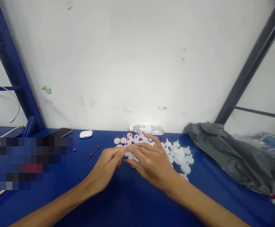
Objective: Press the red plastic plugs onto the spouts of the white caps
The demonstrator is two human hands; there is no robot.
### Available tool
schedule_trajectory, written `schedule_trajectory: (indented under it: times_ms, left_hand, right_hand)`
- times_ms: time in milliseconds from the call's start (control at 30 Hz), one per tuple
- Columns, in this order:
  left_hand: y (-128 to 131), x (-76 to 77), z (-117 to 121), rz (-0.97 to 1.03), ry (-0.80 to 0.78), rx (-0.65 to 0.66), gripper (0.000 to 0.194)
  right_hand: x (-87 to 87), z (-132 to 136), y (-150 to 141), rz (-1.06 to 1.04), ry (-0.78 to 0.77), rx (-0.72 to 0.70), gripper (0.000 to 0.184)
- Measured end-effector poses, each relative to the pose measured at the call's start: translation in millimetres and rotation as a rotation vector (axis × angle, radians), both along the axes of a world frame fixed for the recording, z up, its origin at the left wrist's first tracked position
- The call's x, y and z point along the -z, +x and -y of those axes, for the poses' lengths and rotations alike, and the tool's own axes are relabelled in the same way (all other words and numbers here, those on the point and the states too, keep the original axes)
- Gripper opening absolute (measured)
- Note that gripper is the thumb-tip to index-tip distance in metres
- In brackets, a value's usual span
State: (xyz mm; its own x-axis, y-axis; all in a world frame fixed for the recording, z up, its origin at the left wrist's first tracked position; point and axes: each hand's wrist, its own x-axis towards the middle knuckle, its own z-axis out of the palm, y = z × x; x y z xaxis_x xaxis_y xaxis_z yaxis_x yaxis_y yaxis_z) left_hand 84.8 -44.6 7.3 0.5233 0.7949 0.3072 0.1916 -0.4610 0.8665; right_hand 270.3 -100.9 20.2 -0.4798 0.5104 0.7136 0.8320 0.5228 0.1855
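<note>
My left hand (107, 165) is closed, thumb and forefinger pinched together. Its thumb tip meets the fingertips of my right hand (149, 159); what the left fingers hold is hidden. A white spout cap (129, 154) shows between my right thumb and forefinger, partly covered, while the other right fingers stretch over the pile. Behind the hands stand several white spout caps with red tips (123, 139). To the right lie several white spout caps without red tips (179, 152), some overlapping. A small red tip (117, 167) lies beside my left hand.
Loose red tips (91, 154) lie on the blue table (80, 201) at left. Against the wall are a clear bottle (151, 129) on its side, a white case (86, 134) and a phone (62, 132). A dark grey plastic bag (232, 157) covers the right side.
</note>
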Motion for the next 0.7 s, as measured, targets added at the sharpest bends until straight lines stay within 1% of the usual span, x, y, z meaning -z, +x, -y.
schedule_trajectory:
  times_ms: [67,133,200,233,267,333,433,500,567,700]
  left_hand:
    - [-8.0,-5.3,-6.9,0.060,-0.018,-0.077,0.051]
    - [-21.3,-13.8,-18.2,0.132,0.055,-0.210,0.051]
    - [-34.4,-21.1,-30.4,0.154,0.097,-0.281,0.051]
    - [-38.9,-22.7,-35.5,0.111,0.150,-0.341,0.048]
    - [-41.5,-22.4,-39.3,0.044,0.213,-0.359,0.046]
    - [-40.9,-16.3,-42.8,-0.137,0.371,-0.345,0.039]
    - [-32.8,0.1,-40.2,-0.371,0.555,-0.211,0.022]
    - [-29.0,9.5,-37.3,-0.440,0.604,-0.135,0.015]
    - [-28.2,14.7,-36.0,-0.468,0.618,-0.104,0.012]
    - [-30.5,16.4,-37.6,-0.523,0.642,-0.094,0.014]
  right_hand:
    - [0.4,-3.4,9.8,0.024,0.051,0.056,0.018]
    - [-0.8,-9.2,25.3,0.003,0.058,0.134,0.017]
    - [-3.2,-14.7,38.8,-0.084,-0.040,0.179,0.013]
    - [-4.3,-16.3,42.3,-0.132,-0.108,0.176,0.012]
    - [-4.9,-17.0,43.0,-0.165,-0.180,0.154,0.014]
    - [-4.1,-15.3,36.4,-0.180,-0.292,0.075,0.017]
    - [0.5,-8.2,18.0,-0.092,-0.373,-0.068,0.017]
    - [3.3,-3.9,9.0,-0.040,-0.384,-0.127,0.017]
    - [4.9,-1.8,5.4,-0.005,-0.391,-0.152,0.020]
    - [5.2,-2.7,8.2,0.074,-0.420,-0.132,0.036]
